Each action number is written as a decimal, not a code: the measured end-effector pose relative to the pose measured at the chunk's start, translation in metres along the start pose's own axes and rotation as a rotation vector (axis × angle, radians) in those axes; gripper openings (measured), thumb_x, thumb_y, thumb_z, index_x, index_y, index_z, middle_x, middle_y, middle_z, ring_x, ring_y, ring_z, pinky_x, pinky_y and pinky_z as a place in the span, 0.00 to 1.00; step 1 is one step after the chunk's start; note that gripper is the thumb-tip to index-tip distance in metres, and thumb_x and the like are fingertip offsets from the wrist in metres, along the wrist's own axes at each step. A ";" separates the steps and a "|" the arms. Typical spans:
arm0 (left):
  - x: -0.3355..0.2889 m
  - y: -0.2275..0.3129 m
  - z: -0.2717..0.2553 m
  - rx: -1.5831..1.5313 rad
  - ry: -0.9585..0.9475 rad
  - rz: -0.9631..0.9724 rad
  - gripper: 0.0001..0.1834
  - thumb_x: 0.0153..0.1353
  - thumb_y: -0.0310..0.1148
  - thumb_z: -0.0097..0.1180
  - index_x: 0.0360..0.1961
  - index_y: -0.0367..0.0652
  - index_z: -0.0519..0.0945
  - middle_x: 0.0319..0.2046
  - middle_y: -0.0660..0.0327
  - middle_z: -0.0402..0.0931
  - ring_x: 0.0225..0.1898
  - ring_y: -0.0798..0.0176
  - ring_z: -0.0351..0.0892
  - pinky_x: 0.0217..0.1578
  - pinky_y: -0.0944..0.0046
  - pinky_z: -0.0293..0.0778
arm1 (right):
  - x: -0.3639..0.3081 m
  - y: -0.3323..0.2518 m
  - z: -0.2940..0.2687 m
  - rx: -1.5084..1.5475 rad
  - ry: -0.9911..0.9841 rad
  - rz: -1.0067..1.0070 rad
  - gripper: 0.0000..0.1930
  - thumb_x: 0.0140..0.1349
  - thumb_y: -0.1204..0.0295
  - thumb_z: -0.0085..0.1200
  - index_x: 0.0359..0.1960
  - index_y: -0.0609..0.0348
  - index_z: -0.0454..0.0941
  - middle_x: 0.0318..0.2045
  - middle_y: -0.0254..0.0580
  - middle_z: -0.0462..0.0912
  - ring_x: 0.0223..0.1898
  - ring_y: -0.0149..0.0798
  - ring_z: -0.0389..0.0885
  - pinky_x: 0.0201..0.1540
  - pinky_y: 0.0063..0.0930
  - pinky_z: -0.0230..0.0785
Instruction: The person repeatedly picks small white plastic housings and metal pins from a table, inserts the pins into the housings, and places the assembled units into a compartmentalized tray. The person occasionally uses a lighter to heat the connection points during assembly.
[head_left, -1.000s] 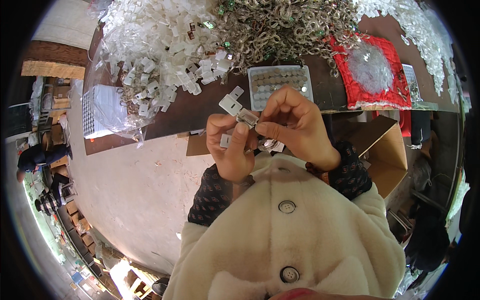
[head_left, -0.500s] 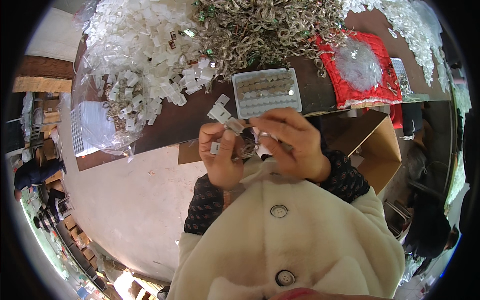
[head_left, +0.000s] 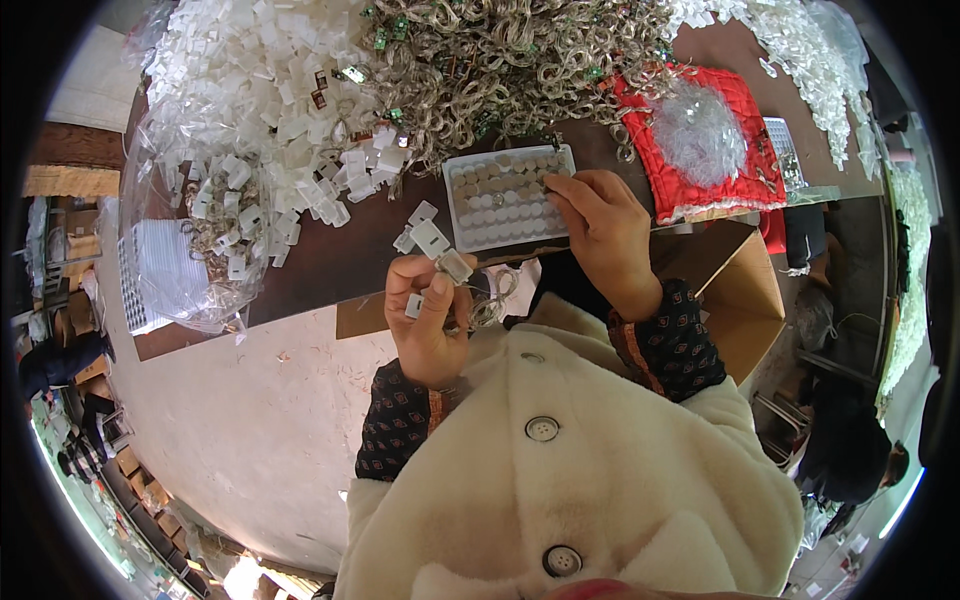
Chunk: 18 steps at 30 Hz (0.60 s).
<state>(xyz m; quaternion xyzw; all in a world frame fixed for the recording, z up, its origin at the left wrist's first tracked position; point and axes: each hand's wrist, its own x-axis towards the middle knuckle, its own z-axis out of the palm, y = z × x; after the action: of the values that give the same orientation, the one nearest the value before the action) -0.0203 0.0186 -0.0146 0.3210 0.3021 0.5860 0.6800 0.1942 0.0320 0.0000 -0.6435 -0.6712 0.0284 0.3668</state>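
Between the thumb and fingers of my left hand (head_left: 428, 330) is a small white plastic battery case (head_left: 455, 265) with its hollow side showing. More white plastic pieces (head_left: 430, 239) stick out above those fingers, and a loop of thin wire (head_left: 492, 303) hangs beside them. My right hand (head_left: 608, 235) reaches over the right side of a shallow white tray (head_left: 500, 240). Its thumb and index finger are pinched together at the coin cells (head_left: 510, 178); whatever lies between the fingertips is hidden. Round flat cells fill the tray's far rows, and pale round pockets show in the near rows.
White plastic cases (head_left: 270, 80) form a large heap at the left. Coiled wire strings (head_left: 500, 70) are piled at the back. Clear strands (head_left: 700, 135) lie on a red quilted cloth (head_left: 660, 185). Below the table's right edge stands an open cardboard box (head_left: 750, 290).
My right hand has moved away from the white case, up and right to the tray. My left hand keeps holding the case. The whole view has shifted slightly.
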 end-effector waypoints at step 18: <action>-0.008 0.005 0.004 0.034 -0.037 -0.104 0.10 0.67 0.23 0.57 0.49 0.40 0.77 0.33 0.61 0.79 0.26 0.73 0.73 0.26 0.72 0.69 | -0.004 -0.061 -0.020 0.299 -0.165 -0.303 0.20 0.48 0.81 0.60 0.45 0.56 0.82 0.38 0.39 0.79 0.34 0.42 0.83 0.32 0.31 0.78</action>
<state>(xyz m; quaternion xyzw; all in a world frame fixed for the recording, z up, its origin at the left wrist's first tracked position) -0.0210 0.0105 -0.0083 0.3272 0.3156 0.5387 0.7093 0.1535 0.0096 0.0439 -0.4694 -0.7761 0.1249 0.4022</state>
